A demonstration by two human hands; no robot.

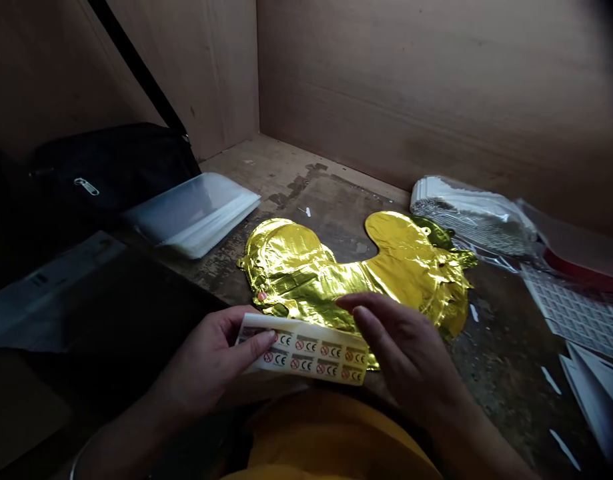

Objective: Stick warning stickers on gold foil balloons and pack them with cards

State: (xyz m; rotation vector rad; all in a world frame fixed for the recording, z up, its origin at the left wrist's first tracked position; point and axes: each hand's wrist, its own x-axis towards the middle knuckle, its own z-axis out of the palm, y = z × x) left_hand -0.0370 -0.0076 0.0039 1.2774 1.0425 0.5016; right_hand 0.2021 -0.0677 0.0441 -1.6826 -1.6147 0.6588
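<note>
A flat gold foil balloon point(346, 270) lies on the worn wooden bench in front of me. My left hand point(206, 363) grips the left end of a sheet of small CE stickers point(311, 357), thumb on top, holding it just in front of the balloon's near edge. My right hand point(403, 347) hovers over the right end of the sheet, fingers loosely extended and pointing left, touching or nearly touching it; I cannot tell if it pinches a sticker.
A stack of clear plastic sleeves point(196, 210) and a black bag point(101, 173) sit at left. More sticker sheets point(581, 310) and a wrapped bundle point(471, 213) lie at right. Plywood walls point(436, 87) close the back. Paper scraps dot the bench.
</note>
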